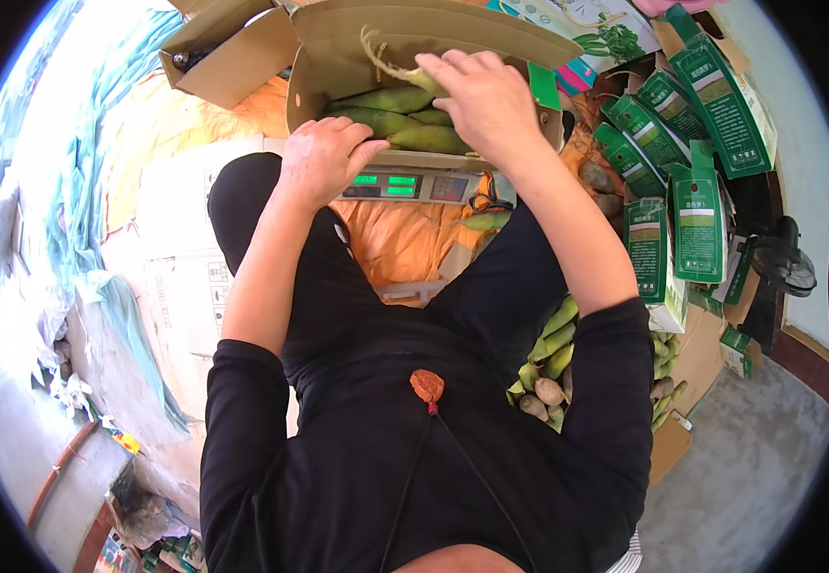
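The right hand (491, 103) has its grip closed on a radish (423, 80) over the box (333, 53); the left hand (324, 160) touches the near edge, whether gripping I cannot tell.

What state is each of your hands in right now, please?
Left hand: open, fingers loosely curved at the near rim of the cardboard box.
Right hand: closed, holding a green radish near its root end.
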### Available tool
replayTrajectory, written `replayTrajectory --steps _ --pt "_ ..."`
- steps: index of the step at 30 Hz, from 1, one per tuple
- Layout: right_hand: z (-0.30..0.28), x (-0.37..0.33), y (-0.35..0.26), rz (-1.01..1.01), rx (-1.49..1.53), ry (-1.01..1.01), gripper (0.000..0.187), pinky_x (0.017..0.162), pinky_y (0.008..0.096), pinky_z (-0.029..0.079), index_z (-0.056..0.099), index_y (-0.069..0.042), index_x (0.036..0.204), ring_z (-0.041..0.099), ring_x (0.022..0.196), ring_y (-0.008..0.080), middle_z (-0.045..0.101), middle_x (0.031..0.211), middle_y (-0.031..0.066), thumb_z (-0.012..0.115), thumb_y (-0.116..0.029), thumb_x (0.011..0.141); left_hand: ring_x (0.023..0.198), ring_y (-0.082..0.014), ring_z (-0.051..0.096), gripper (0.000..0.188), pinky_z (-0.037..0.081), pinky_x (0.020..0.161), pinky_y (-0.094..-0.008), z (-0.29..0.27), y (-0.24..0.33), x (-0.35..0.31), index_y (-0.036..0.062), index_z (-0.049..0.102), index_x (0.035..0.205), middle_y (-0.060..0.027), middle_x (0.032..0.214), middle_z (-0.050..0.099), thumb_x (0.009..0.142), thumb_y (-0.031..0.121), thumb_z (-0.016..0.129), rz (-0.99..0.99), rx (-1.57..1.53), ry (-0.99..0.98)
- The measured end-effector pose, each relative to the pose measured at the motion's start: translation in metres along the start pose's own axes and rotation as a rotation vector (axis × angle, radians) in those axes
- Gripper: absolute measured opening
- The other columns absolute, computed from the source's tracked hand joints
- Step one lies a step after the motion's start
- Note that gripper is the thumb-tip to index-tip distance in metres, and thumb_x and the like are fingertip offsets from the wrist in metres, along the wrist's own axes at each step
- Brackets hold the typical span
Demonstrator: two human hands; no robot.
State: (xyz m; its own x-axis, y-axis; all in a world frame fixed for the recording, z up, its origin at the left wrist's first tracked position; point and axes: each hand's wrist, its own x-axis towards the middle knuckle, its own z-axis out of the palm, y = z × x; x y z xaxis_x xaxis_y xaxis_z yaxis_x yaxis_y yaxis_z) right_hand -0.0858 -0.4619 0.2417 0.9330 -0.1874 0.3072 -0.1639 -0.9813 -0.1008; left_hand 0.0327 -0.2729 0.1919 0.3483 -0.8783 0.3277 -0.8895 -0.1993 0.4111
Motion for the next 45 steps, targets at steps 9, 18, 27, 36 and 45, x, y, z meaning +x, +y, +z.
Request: replayTrajectory --steps 9,18,27,36,45 --pt "0.008 -0.013 0.036 0.196 0.345 0.244 0.021 0.075 0.0279 0.048 0.065 -0.009 0.102 0.063 0.085 0.0195 0.067 0.093 0.008 0.063 -0.015 0.082 0.07 -0.0269 0.059 0.019 0.047 0.061 -0.0371 -0.005 -0.003 -0.002 0.0065 0.066 0.08 -0.0075 0.072 0.06 0.079 0.025 0.064 -0.029 -0.003 0.053" --pt "0.009 -0.076 0.117 0.968 1.137 0.594 0.017 0.062 0.0196 0.043 0.065 -0.005 0.099 0.059 0.073 0.0082 0.065 0.086 0.0032 0.062 -0.014 0.086 0.067 -0.0268 0.059 0.018 0.047 0.06 -0.0367 -0.001 0.001 0.001 0.007 0.066 0.081 -0.0073 0.071 0.06 0.08 0.025 0.063 -0.003 0.01 0.086" --pt "-0.002 -0.095 0.13 1.037 1.07 0.576 0.017 0.064 0.0202 0.044 0.065 -0.007 0.099 0.059 0.076 0.0084 0.065 0.087 0.0016 0.062 -0.017 0.086 0.067 -0.0273 0.059 0.018 0.047 0.06 -0.0369 0.002 0.004 0.006 0.0074 0.066 0.081 -0.007 0.072 0.06 0.081 0.025 0.062 0.003 0.011 0.073" --pt "0.002 -0.093 0.132 1.033 1.102 0.557 0.018 0.063 0.0202 0.044 0.065 -0.007 0.1 0.059 0.074 0.0081 0.065 0.086 0.0016 0.062 -0.018 0.086 0.067 -0.0272 0.059 0.019 0.047 0.059 -0.0374 0.003 0.003 0.006 0.0069 0.065 0.08 -0.007 0.071 0.06 0.081 0.025 0.062 0.008 0.024 0.071" --pt "0.006 -0.089 0.13 1.086 1.096 0.501 0.017 0.064 0.0198 0.045 0.064 -0.007 0.102 0.058 0.074 0.0077 0.064 0.087 0.0009 0.06 -0.016 0.088 0.07 -0.0244 0.06 0.023 0.047 0.063 -0.0365 0.003 0.002 0.004 0.0078 0.065 0.078 -0.0049 0.07 0.06 0.08 0.031 0.063 -0.025 0.032 0.066"
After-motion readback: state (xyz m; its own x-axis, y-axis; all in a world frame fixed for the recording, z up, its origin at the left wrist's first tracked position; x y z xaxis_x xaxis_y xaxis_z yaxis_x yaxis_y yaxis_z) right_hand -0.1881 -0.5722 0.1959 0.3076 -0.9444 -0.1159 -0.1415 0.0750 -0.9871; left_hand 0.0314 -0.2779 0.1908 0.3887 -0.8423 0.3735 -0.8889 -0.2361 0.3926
